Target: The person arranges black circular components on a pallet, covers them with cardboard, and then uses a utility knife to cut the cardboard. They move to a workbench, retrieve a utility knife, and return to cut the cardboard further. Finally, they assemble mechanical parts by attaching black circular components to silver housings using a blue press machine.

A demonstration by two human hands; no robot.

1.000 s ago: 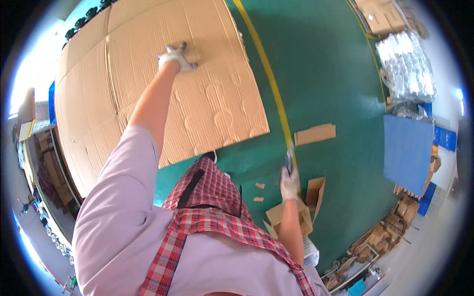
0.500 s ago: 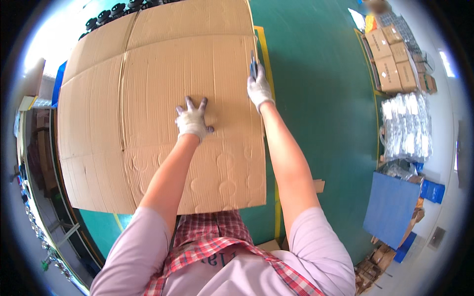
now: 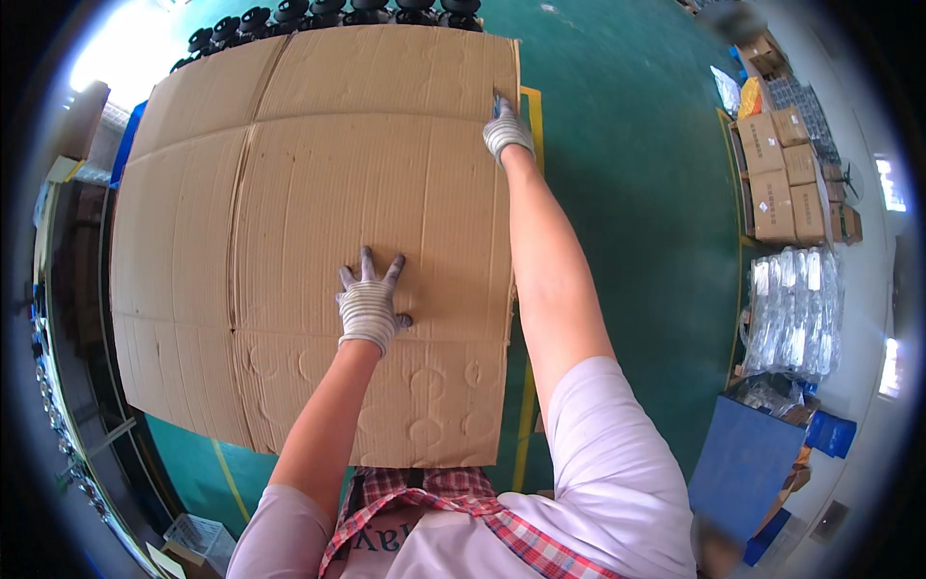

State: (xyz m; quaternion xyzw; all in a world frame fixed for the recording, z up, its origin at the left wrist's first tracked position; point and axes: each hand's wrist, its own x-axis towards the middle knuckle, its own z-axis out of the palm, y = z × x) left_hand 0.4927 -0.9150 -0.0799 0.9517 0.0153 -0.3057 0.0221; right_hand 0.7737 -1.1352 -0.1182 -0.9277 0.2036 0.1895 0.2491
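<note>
A large brown cardboard sheet [image 3: 328, 193], creased and dented, lies flat in front of me. My left hand [image 3: 368, 304], in a whitish glove with grey fingertips, rests on it with fingers spread. At the sheet's far right edge, my gloved right hand [image 3: 506, 133] is closed around a blue box cutter [image 3: 499, 104]. Only a small part of the cutter shows past the fingers. Its tip is at the cardboard near the far crease; whether the blade is in the board I cannot tell.
Several black round parts [image 3: 367, 12] stand in a row beyond the sheet. On the right are stacked cartons [image 3: 772, 183], plastic-wrapped goods [image 3: 791, 309] and a blue board [image 3: 743, 463]. Green floor with a yellow line [image 3: 526, 425] runs beside the sheet.
My right hand has moved away from me along the sheet's right edge with the box cutter. My left hand stays on about the same spot of cardboard. The view has shifted.
</note>
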